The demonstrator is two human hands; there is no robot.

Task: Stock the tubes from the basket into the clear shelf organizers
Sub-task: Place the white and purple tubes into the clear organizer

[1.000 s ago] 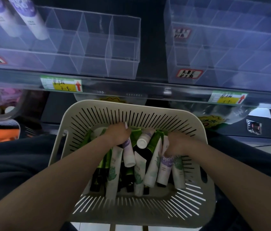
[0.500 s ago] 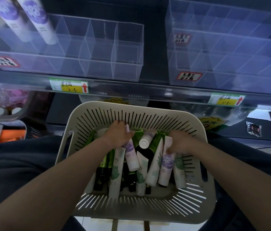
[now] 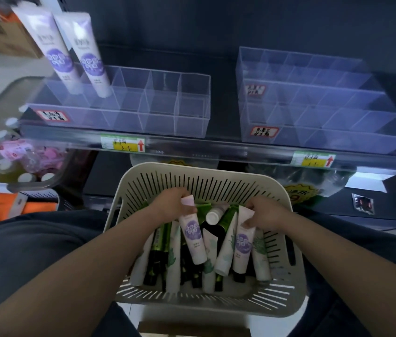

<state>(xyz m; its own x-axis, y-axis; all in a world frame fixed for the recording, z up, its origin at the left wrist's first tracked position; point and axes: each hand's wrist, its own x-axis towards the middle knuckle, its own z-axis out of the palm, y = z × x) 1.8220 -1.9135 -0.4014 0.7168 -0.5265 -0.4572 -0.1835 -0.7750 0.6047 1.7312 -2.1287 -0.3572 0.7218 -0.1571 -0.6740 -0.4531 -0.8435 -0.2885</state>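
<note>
The left hand (image 3: 176,205) is closing its grip on a purple-labelled tube (image 3: 192,233), and the right hand (image 3: 264,214) is pinching a matching tube (image 3: 243,244), both inside the slotted basket (image 3: 192,181). Picking looks underway; next, each likely needs lifting to the left clear organizer (image 3: 167,113), beside two standing purple tubes (image 3: 77,54). Green-leaf tubes (image 3: 172,256) are lying heaped below.

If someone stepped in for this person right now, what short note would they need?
Left hand: closed on a purple-label tube, lifting it from the basket.
Right hand: gripping a second purple-label tube, also in the basket.
Done: two purple tubes stand in the left organizer.
Left: the right organizer looks empty; many green, white and dark tubes remain in the basket.
</note>
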